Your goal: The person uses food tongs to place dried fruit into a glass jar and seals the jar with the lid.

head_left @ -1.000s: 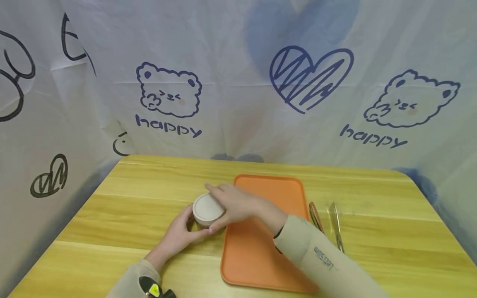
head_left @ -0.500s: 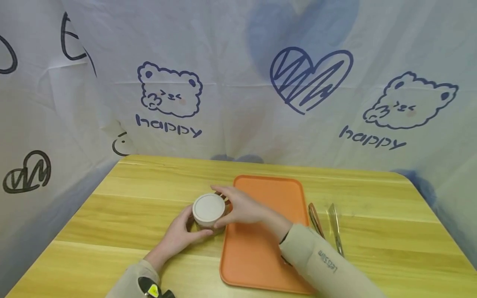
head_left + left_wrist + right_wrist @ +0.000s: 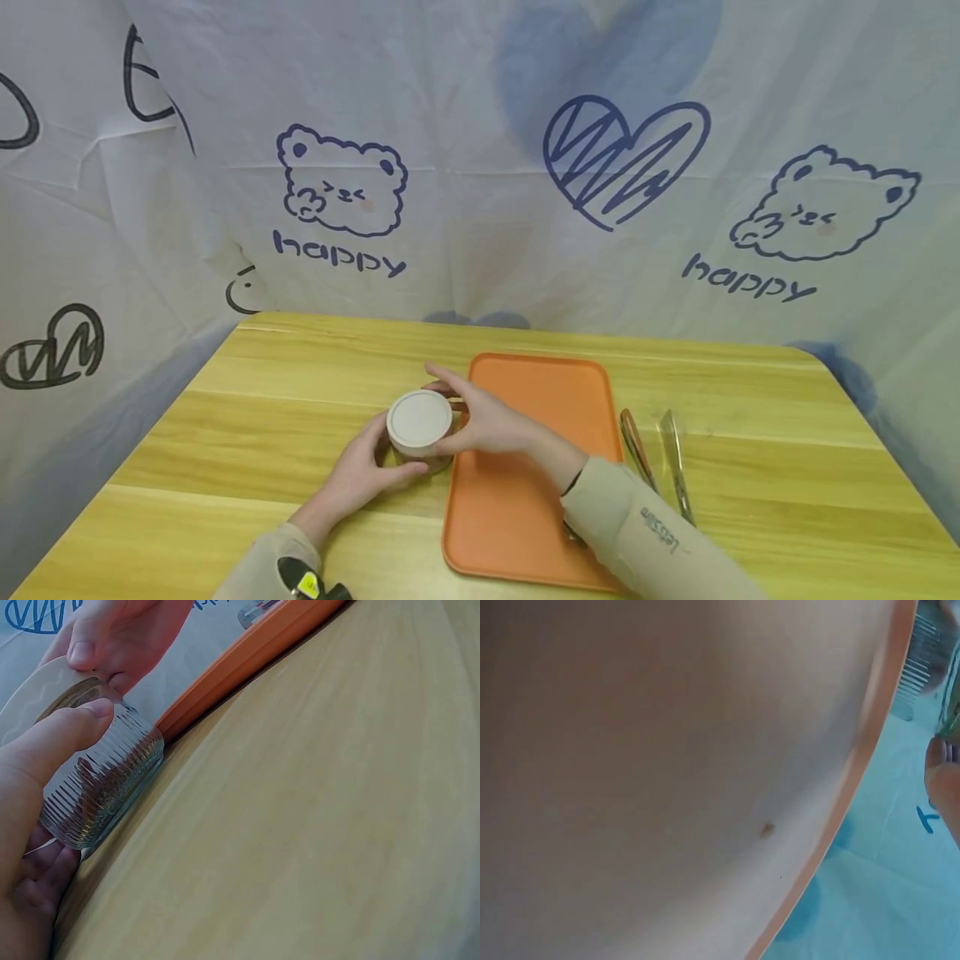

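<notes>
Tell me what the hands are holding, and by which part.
Both hold one ribbed glass jar. The left hand grips its body, thumb on the ribbed side. The right hand grips the rim of its white lid.

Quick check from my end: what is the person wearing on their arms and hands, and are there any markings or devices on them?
Both hands, left hand and right hand, are bare, no gloves. Both arms wear light beige long sleeves. The right sleeve carries small dark lettering along the forearm and shows a dark inner cuff. At the left sleeve a black device with a yellow-green mark sits at the wrist.
</notes>
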`<state>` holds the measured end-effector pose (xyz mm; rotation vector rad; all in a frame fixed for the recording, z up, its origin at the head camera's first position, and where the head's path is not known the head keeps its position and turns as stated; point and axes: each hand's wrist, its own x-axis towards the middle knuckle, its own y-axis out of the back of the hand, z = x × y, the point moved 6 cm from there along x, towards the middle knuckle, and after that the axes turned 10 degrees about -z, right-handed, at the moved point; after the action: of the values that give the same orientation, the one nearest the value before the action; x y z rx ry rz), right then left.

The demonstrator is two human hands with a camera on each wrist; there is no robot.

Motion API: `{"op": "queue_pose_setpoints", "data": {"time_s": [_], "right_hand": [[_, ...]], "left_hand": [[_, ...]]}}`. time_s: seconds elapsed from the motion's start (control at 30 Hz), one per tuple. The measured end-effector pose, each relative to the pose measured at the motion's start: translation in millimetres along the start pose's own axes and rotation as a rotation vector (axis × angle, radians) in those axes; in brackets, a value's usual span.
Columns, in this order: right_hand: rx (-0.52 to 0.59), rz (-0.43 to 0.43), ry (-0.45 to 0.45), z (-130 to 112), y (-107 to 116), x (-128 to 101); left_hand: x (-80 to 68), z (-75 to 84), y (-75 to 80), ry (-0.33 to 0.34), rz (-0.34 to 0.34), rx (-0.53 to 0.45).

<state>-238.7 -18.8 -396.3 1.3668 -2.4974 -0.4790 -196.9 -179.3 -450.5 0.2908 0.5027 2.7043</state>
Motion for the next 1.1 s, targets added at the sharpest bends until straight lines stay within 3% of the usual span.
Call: {"op": "queue_pose_setpoints", "data": {"time_s": [0.17, 0.4, 0.6, 0.8, 0.9, 1.1], "right_hand": [[-0.083, 0.024, -0.075, 3.4, -0.8, 1.1], [0.07, -0.035, -0.07, 5.7, 4.0, -0.3], [-0.042, -0.015, -0.139, 7.3, 5.0, -0.9], [0.027, -0.077, -0.073, 5.1, 3.7, -1.3], [0.047, -0.066, -0.046, 5.7, 5.1, 0.3], [0.003, -0.031, -0.115, 9.4, 4.5, 0.3]], "left_hand": [[-0.2, 0.2, 0.8, 0.017, 0.004, 0.002], [0.0, 0.6, -0.2, -0.003, -0.003, -0.013], [0.2, 0.8, 0.2, 0.005, 0.004, -0.001], [0.5, 2.7, 0.2, 0.01, 0.006, 0.014], [0.8, 3.3, 0.1, 0.002, 0.004, 0.007], [0.0, 1.6, -0.1, 0.003, 0.004, 0.003]]}}
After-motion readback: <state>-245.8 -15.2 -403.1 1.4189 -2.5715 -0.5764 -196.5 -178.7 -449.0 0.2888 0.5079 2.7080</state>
